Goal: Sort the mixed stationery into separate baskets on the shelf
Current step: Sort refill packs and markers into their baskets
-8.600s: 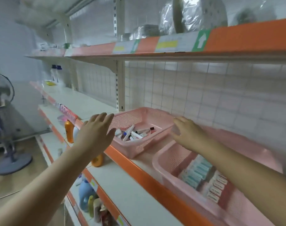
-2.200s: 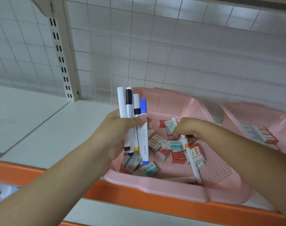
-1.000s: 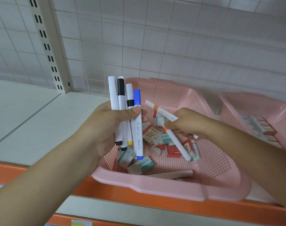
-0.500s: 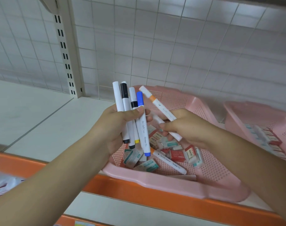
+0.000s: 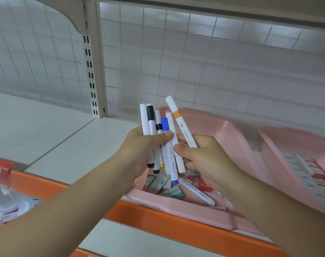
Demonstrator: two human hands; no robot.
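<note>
My left hand point(image 5: 141, 145) grips a bundle of white markers point(image 5: 154, 127) upright above the near-left corner of a pink basket point(image 5: 230, 138). My right hand point(image 5: 204, 156) holds an orange-banded marker point(image 5: 178, 117) and a pink-tipped marker point(image 5: 172, 138) right against the bundle. In the basket lie one more white marker point(image 5: 197, 191) and several small eraser boxes point(image 5: 156, 182), partly hidden by my hands.
A second pink basket point(image 5: 280, 145) at the right holds rows of eraser boxes point(image 5: 310, 171). The shelf has an orange front edge point(image 5: 158, 217) and a wire grid back wall. Packaged goods point(image 5: 2, 182) lie at the far left. Bare white shelf point(image 5: 37, 130) stretches left of the basket.
My right hand has lifted the orange-banded and pink-tipped markers out of the basket and brought them up against the bundle in my left hand.
</note>
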